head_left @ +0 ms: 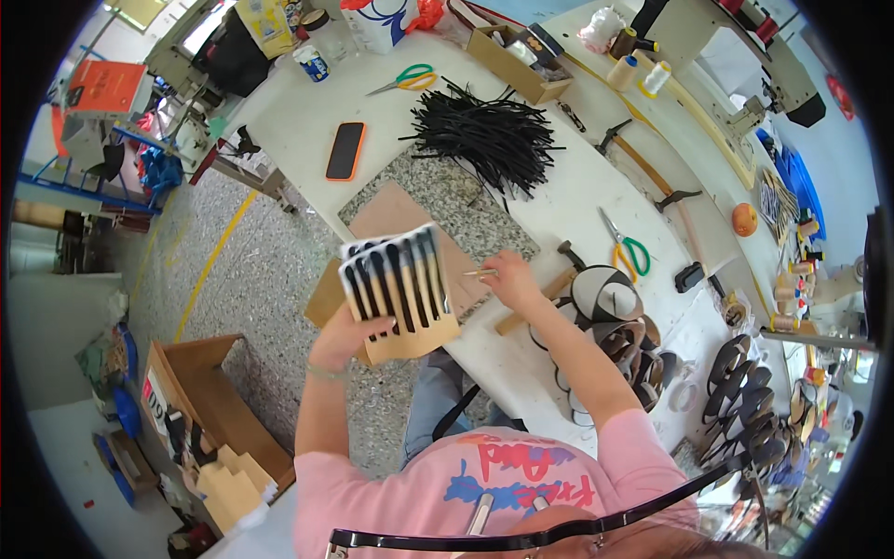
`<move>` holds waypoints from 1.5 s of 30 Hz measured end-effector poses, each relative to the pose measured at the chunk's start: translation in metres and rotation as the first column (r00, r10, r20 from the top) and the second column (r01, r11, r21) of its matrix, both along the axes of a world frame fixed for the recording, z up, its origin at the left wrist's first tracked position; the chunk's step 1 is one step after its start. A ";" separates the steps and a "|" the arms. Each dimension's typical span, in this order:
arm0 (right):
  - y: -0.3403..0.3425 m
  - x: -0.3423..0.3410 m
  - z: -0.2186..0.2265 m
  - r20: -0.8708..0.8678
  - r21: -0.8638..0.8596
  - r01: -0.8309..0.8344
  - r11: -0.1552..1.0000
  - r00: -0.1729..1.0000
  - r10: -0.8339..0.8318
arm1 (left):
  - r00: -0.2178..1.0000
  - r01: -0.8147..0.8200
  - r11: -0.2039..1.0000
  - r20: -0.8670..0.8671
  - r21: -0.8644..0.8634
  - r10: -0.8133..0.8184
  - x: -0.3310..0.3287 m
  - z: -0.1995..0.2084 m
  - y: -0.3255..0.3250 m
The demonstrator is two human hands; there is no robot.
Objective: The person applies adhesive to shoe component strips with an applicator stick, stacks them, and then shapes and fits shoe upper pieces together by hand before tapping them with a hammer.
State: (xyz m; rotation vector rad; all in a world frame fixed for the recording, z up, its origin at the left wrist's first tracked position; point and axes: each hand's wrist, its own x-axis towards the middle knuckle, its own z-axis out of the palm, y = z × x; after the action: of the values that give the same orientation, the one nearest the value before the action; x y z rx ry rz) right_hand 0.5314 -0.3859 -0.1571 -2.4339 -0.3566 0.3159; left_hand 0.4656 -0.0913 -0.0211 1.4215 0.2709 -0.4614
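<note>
My left hand [341, 335] grips a tan sheet [419, 343] by its lower left side, thumb on top. Black strips [400, 279] lie side by side on it, with a whitish edge along the far end. To the right, my right hand [512, 281] pinches a thin pale stick-like tool [479, 273], its kind too small to make out. Below the hands a brownish board [380, 214] rests on a speckled stone slab [438, 186]. Beyond the slab lies a heap of loose black strips [486, 135].
A hammer [538, 304] and stacked round-ended black and white pieces [605, 298] lie by my right forearm. Green and yellow scissors [629, 256], a second pair [410, 80], an orange-cased phone [345, 151] and a cardboard box [531, 88] are on the white table [298, 121]. A wooden crate [219, 373] stands lower left.
</note>
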 end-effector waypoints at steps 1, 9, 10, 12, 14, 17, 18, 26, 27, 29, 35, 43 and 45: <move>0.012 0.000 -0.012 0.077 -0.085 0.055 0.995 0.996 -0.049 | 0.993 0.113 0.993 -0.021 -0.030 -0.114 0.024 0.015 0.009; 0.037 -0.011 -0.020 0.006 -0.277 0.168 0.946 0.985 -0.173 | 0.586 0.680 0.420 -0.102 0.601 -0.804 0.203 -0.125 0.080; 0.033 -0.009 -0.010 -0.315 -0.148 0.290 0.946 0.893 -0.323 | 0.578 0.686 0.417 -0.098 0.597 -0.810 0.208 -0.131 0.079; 0.029 -0.005 0.007 -0.510 0.081 0.445 0.892 0.787 -0.347 | 0.641 0.492 0.414 0.003 0.766 -0.768 0.213 -0.142 0.071; 0.031 0.003 0.006 -0.685 0.273 0.611 0.743 0.666 -0.296 | 0.656 0.372 0.359 0.031 0.856 -0.754 0.206 -0.147 0.057; 0.048 0.022 -0.009 -0.676 0.573 0.667 0.477 0.713 -0.184 | 0.691 0.115 0.308 0.146 0.945 -0.708 0.187 -0.150 0.038; 0.060 0.032 -0.013 -0.608 0.686 0.628 0.368 0.772 -0.184 | 0.701 -0.018 0.314 0.236 0.949 -0.673 0.182 -0.150 0.034; 0.113 0.087 -0.032 -0.311 0.729 0.461 0.506 0.882 -0.355 | 0.723 -0.119 0.468 0.400 0.876 -0.564 0.172 -0.176 0.022; 0.114 0.089 -0.035 -0.319 0.725 0.467 0.506 0.879 -0.355 | 0.727 -0.112 0.467 0.393 0.877 -0.564 0.172 -0.177 0.020; 0.115 0.094 -0.039 -0.296 0.609 0.477 0.634 0.878 -0.376 | 0.727 -0.129 0.473 0.408 0.871 -0.553 0.173 -0.177 0.016; 0.117 0.099 -0.042 -0.117 0.476 0.360 0.802 0.930 -0.348 | 0.732 -0.111 0.471 0.393 0.875 -0.557 0.174 -0.177 0.016; 0.115 0.102 -0.037 0.169 0.396 0.209 0.894 0.941 -0.295 | 0.735 -0.107 0.477 0.393 0.872 -0.553 0.175 -0.172 0.016; 0.113 0.101 -0.035 0.171 0.390 0.195 0.900 0.945 -0.279 | 0.740 -0.099 0.488 0.392 0.867 -0.547 0.174 -0.171 0.016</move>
State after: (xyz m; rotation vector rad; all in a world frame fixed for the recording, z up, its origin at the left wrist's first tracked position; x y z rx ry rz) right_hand 0.6324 -0.2727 -0.1917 -2.1110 -0.1868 -0.1279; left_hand 0.6398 -0.0749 -0.1918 2.5592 -0.3550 0.0147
